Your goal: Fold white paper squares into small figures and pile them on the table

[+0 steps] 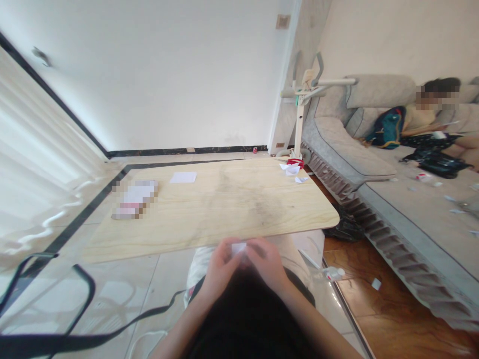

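Note:
Close to my body, at the near edge of the wooden table [209, 219], both hands hold a small white piece of paper [238, 248]. My left hand [221, 257] grips its left side with curled fingers. My right hand [264, 257] is closed on the right side. The fingers partly hide the paper, so how it is folded cannot be made out. A flat stack of white paper [183, 177] lies toward the table's far left. At the far right corner sit several folded white paper pieces [292, 169] beside a red item [295, 162].
A blurred-out pink and white item [134, 199] lies on the table's left. A person [419, 117] sits on the grey sofa [374, 164] to the right. Exercise equipment [300, 119] stands behind the far right corner. A plastic bottle [334, 273] is near my right side.

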A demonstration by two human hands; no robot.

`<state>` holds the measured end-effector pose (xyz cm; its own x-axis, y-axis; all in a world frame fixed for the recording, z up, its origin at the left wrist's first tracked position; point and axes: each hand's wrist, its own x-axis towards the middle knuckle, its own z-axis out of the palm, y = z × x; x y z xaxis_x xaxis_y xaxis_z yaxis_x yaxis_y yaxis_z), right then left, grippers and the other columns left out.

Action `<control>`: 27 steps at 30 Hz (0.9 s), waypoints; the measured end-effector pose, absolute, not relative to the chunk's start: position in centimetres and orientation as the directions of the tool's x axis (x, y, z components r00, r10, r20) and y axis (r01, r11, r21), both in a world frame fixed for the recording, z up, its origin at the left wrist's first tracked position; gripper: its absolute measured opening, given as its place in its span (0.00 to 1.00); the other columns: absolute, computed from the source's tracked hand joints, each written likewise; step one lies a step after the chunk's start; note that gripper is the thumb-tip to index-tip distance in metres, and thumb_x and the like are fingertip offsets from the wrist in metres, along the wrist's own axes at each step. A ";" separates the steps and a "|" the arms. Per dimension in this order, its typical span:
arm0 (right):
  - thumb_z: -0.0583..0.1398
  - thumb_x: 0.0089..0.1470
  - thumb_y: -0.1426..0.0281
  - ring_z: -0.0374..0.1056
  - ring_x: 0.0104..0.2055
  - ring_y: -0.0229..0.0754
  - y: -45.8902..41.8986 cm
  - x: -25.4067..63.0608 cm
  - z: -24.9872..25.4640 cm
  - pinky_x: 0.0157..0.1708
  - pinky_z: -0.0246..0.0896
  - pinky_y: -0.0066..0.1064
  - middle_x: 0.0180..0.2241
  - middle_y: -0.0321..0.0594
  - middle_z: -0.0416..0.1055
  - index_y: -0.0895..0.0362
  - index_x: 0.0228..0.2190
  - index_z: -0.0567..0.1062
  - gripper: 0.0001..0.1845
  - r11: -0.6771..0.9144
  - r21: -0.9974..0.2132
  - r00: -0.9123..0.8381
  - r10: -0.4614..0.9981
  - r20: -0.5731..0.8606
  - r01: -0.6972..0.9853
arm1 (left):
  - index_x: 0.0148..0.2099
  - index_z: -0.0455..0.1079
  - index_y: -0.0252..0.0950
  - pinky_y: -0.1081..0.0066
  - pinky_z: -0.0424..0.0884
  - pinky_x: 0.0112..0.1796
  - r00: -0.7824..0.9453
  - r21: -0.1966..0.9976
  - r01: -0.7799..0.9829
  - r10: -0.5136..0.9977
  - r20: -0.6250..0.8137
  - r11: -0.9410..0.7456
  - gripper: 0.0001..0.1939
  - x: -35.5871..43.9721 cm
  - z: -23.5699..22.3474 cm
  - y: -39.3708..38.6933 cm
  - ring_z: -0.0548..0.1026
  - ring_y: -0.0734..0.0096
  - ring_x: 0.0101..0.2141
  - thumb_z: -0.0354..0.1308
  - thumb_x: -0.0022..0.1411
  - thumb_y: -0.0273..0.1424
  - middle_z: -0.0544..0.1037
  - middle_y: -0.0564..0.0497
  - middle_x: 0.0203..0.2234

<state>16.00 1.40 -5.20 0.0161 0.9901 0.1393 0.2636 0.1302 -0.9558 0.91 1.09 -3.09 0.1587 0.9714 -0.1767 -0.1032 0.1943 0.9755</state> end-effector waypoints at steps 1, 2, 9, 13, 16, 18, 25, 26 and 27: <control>0.61 0.54 0.68 0.71 0.35 0.45 1.4 16.0 -5.2 0.37 0.67 0.35 0.30 0.41 0.76 0.57 0.32 0.79 0.07 0.126 -0.955 0.020 0.991 0.136 0.269 | 0.46 0.67 0.34 0.68 0.74 0.31 0.162 0.975 -0.095 0.970 -0.182 0.199 0.20 0.9 -3.1 1.1 0.79 0.67 0.27 0.65 0.54 0.38 0.80 0.53 0.25; 0.61 0.53 0.68 0.71 0.34 0.44 1.4 16.0 -5.2 0.37 0.67 0.35 0.30 0.41 0.76 0.57 0.32 0.80 0.07 0.123 -0.954 0.023 0.991 0.134 0.273 | 0.46 0.67 0.34 0.68 0.75 0.32 0.166 0.975 -0.083 0.968 -0.189 0.205 0.20 0.9 -3.2 1.1 0.79 0.67 0.27 0.64 0.55 0.38 0.80 0.52 0.26; 0.61 0.52 0.68 0.71 0.32 0.44 1.3 15.9 -5.0 0.35 0.67 0.34 0.29 0.40 0.76 0.57 0.30 0.79 0.07 0.094 -0.966 0.041 0.993 0.106 0.240 | 0.43 0.71 0.35 0.70 0.73 0.29 0.108 0.984 0.031 0.979 -0.176 0.173 0.17 1.0 -2.8 1.0 0.79 0.65 0.28 0.64 0.54 0.39 0.80 0.52 0.24; 0.61 0.52 0.68 0.72 0.30 0.43 1.3 15.8 -5.2 0.32 0.67 0.33 0.27 0.39 0.76 0.57 0.29 0.79 0.07 0.080 -0.979 0.041 0.995 0.089 0.187 | 0.41 0.73 0.35 0.69 0.73 0.29 0.105 0.985 0.049 0.979 -0.172 0.168 0.16 1.1 -2.9 1.0 0.78 0.64 0.27 0.65 0.53 0.39 0.80 0.52 0.24; 0.60 0.53 0.68 0.71 0.26 0.41 1.2 15.8 -5.3 0.28 0.67 0.32 0.24 0.37 0.75 0.57 0.28 0.78 0.07 0.057 -0.992 0.027 0.998 0.060 0.113 | 0.40 0.73 0.35 0.68 0.73 0.30 0.130 0.984 0.029 0.976 -0.176 0.174 0.17 1.2 -3.1 1.0 0.78 0.63 0.27 0.65 0.52 0.41 0.80 0.51 0.25; 0.60 0.53 0.68 0.70 0.25 0.41 1.2 15.9 -5.3 0.27 0.67 0.31 0.22 0.37 0.74 0.57 0.28 0.78 0.07 0.048 -0.995 0.025 0.998 0.050 0.083 | 0.38 0.74 0.34 0.68 0.73 0.30 0.150 0.984 0.013 0.972 -0.180 0.180 0.16 1.3 -3.2 1.1 0.78 0.63 0.27 0.65 0.52 0.42 0.80 0.50 0.24; 0.60 0.51 0.69 0.68 0.26 0.40 1.1 15.9 -5.1 0.28 0.64 0.30 0.22 0.36 0.72 0.57 0.24 0.76 0.07 0.056 -0.996 0.059 0.996 0.060 0.076 | 0.31 0.76 0.34 0.71 0.70 0.29 0.182 0.974 0.075 0.957 -0.226 0.216 0.15 1.4 -3.2 0.9 0.77 0.65 0.25 0.63 0.55 0.43 0.79 0.50 0.21; 0.60 0.51 0.69 0.67 0.24 0.39 1.1 15.9 -5.0 0.26 0.63 0.30 0.21 0.35 0.71 0.57 0.23 0.75 0.07 0.048 -0.998 0.050 0.997 0.050 0.045 | 0.31 0.76 0.34 0.71 0.70 0.28 0.183 0.973 0.081 0.957 -0.226 0.215 0.15 1.4 -3.1 0.9 0.77 0.65 0.25 0.63 0.55 0.42 0.79 0.50 0.21; 0.60 0.51 0.69 0.66 0.23 0.39 1.1 15.9 -4.9 0.25 0.63 0.29 0.19 0.34 0.70 0.56 0.22 0.74 0.08 0.040 -0.999 0.042 0.998 0.041 0.017 | 0.31 0.76 0.34 0.72 0.70 0.28 0.186 0.973 0.083 0.956 -0.228 0.216 0.15 1.4 -3.1 0.9 0.77 0.66 0.24 0.63 0.55 0.42 0.79 0.50 0.21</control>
<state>15.91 1.08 -4.91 0.0425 0.9983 0.0407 0.0167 0.0400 -0.9991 1.35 0.89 -3.08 0.1864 0.9556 -0.2282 0.0830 0.2162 0.9728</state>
